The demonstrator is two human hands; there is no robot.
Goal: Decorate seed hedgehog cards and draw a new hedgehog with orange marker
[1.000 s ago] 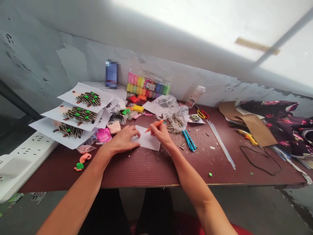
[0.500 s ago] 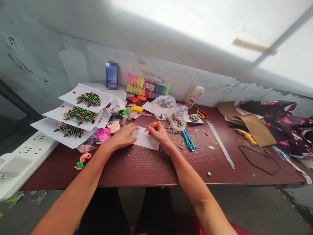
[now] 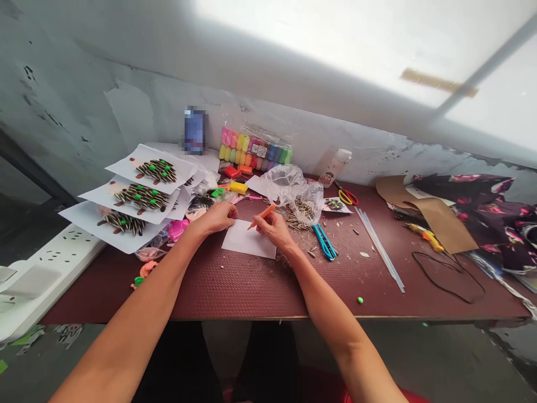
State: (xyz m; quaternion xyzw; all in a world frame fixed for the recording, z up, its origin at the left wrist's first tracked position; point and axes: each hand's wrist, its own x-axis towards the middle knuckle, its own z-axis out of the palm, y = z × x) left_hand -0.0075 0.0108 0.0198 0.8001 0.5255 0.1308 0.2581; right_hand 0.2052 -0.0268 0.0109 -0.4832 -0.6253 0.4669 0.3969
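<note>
A small white paper [image 3: 248, 242] lies flat on the dark red table [image 3: 235, 285], right in front of us. Our right hand [image 3: 273, 229] grips an orange pen [image 3: 263, 216], and its tip points down near the top edge of the paper. Our left hand [image 3: 216, 218] rests on the far corner of the paper and does not grip it. The two hands are apart, with a small gap between them. Our left hand has just slid up to that corner, so more of the white paper shows now.

Beside the right hand sits a clear plastic bag [image 3: 286, 186] of striped sunflower seeds [image 3: 298, 219], and a blue cutter [image 3: 325, 242] lies near it. On the left, white sheets [image 3: 138, 238] show seed pictures with green dots.
</note>
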